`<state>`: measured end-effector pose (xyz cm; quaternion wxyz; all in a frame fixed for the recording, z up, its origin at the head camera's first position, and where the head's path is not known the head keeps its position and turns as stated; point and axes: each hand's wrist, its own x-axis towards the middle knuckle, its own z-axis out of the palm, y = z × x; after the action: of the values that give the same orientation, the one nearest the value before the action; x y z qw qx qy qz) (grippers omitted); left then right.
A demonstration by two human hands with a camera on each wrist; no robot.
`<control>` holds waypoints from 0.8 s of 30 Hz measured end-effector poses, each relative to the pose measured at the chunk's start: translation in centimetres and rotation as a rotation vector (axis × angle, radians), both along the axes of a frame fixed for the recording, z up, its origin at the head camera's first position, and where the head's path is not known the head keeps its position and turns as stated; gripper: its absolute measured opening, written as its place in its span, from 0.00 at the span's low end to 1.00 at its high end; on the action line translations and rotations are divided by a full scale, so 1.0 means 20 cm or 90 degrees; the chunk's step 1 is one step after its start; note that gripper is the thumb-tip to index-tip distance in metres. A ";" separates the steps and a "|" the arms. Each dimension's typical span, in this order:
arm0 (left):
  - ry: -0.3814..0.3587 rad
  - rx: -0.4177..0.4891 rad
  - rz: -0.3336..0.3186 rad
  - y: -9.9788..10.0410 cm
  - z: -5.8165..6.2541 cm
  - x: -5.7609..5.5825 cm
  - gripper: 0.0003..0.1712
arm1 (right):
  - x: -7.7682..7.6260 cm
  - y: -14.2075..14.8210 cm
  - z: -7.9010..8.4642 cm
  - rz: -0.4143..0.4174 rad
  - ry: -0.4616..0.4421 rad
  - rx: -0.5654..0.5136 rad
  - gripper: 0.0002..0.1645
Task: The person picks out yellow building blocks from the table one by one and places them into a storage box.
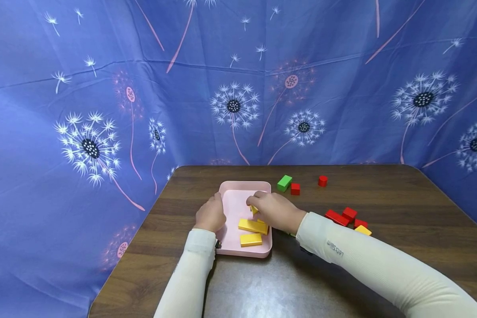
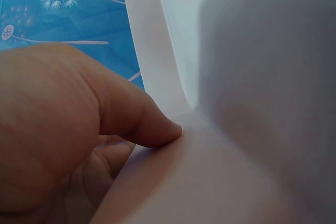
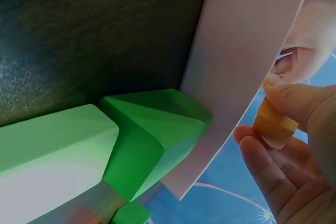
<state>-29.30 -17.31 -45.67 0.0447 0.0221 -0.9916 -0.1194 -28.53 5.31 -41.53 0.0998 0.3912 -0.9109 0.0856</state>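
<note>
A shallow pink tray (image 1: 232,205) lies on the table. My left hand (image 1: 211,214) grips its left wall; in the left wrist view the thumb (image 2: 152,124) presses the inner side and the other fingers are outside. Over the tray's right part, my right hand (image 1: 277,211) pinches a small yellow block (image 3: 274,125) between thumb and fingertips. Below that hand, a long yellow block (image 1: 252,226) and a shorter yellow block (image 1: 251,240) lie in the tray. Another yellow piece beside them is partly covered by the hand.
Beyond the tray's right side are a green block (image 1: 284,183), a red cube (image 1: 295,189) and a red cylinder (image 1: 323,181). Several red blocks (image 1: 337,217) and a yellow block (image 1: 363,230) lie near my right forearm. Green blocks (image 3: 152,135) stand against the tray's outer wall.
</note>
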 end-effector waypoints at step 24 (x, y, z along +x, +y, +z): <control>0.003 -0.004 0.000 0.00 -0.01 -0.01 0.38 | -0.02 -0.05 -0.03 0.021 0.011 0.007 0.25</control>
<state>-29.56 -17.39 -45.88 0.0472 0.0214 -0.9919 -0.1161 -28.88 4.25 -42.23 0.1041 0.4075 -0.9038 0.0791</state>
